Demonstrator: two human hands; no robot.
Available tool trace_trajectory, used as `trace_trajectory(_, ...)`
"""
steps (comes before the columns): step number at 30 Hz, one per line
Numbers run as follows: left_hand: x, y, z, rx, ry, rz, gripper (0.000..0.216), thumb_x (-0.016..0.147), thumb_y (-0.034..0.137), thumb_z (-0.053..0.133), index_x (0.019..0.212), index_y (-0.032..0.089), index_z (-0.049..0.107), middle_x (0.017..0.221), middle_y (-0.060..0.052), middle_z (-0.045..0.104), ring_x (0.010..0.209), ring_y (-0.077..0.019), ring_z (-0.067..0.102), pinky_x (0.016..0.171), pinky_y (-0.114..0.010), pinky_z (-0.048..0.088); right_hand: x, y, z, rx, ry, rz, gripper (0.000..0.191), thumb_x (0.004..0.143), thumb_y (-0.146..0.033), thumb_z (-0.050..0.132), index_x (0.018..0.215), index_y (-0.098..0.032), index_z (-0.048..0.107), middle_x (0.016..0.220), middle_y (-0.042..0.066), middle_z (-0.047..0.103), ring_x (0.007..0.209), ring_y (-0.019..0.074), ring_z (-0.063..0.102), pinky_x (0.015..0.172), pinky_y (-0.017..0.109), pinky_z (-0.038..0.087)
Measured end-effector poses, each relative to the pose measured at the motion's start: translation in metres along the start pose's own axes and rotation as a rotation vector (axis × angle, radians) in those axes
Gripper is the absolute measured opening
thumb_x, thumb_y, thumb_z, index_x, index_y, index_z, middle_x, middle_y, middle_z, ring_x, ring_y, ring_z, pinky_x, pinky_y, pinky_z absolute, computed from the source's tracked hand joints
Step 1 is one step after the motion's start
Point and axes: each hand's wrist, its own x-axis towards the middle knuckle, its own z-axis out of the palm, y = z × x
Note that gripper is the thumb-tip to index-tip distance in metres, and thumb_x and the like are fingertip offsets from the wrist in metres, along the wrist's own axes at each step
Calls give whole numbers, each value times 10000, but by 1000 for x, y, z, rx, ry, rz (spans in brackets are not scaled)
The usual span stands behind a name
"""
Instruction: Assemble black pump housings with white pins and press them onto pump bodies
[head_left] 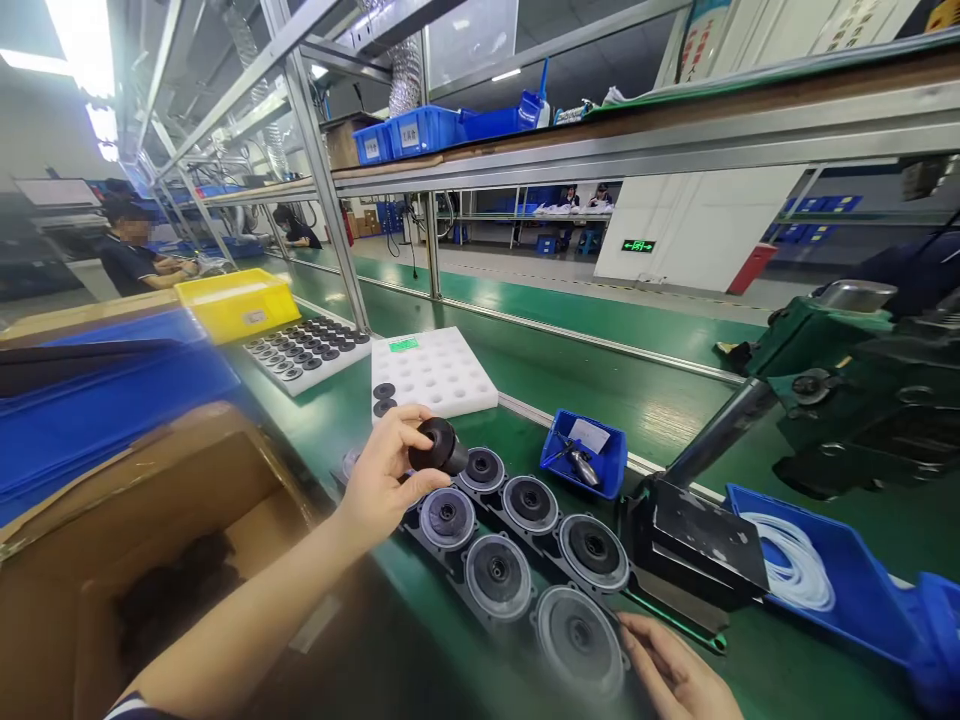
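My left hand (391, 468) pinches a black round part (433, 444) with a wide flange and a short cylindrical stem, held above the far end of two rows of round housings. These housings are black with pale translucent rims and a hub in the middle, like the front one (580, 634) and the one in the back row (595, 550). At the right edge of the front housing, my right hand (673, 668) has its thumb and finger closed on the rim; its other fingers are hidden. A white foam tray (442, 362) with a few black discs lies behind my left hand.
A cardboard box (247, 490) with dark parts stands at left, near a yellow bin (238, 305) and a filled foam tray (311, 352). Rightward are a blue bin with tools (619, 452), a green machine (862, 400) and a blue bin (847, 605) of white tubing. Co-workers sit farther back.
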Motion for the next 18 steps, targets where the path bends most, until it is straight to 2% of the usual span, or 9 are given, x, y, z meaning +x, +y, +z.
trace_trajectory(2, -5, 5, 2, 17, -22, 36, 194, 832, 236, 721, 968, 219, 585, 1222, -84, 475, 1139, -244, 552, 995, -415, 448, -1, -1, 0, 9, 1, -10, 349, 880, -511, 532, 946, -218, 709, 977, 67, 759, 847, 188, 739, 723, 194, 595)
trace_trajectory(4, -9, 10, 6, -36, -21, 10, 152, 866, 271, 680, 969, 216, 583, 1221, -92, 490, 1120, -251, 577, 993, -432, 449, -2, -2, 0, 14, -9, -15, 350, 886, -511, 527, 963, -217, 703, 982, 67, 756, 844, 188, 738, 721, 206, 598)
trace_trajectory(7, -13, 16, 12, -141, 8, -123, 183, 862, 353, 680, 927, 208, 588, 1217, -92, 508, 1094, -267, 606, 928, -415, 499, -4, -3, 0, 15, -35, -7, 355, 902, -506, 515, 989, -214, 697, 1017, 76, 746, 877, 193, 731, 755, 235, 600)
trace_trajectory(11, -18, 15, 19, -257, 54, -260, 297, 773, 428, 760, 879, 200, 602, 1189, -91, 523, 1064, -285, 614, 790, -368, 558, -6, -4, -1, 14, -39, -1, 360, 911, -503, 503, 998, -214, 700, 1022, 85, 740, 895, 204, 725, 770, 265, 602)
trace_trajectory(18, -23, 7, 26, -245, 85, -261, 368, 718, 470, 796, 883, 205, 601, 1154, -73, 526, 980, -233, 626, 743, -297, 550, -7, -5, -1, -2, -33, 2, 349, 915, -493, 505, 1004, -219, 702, 1026, 87, 735, 910, 206, 717, 786, 277, 594)
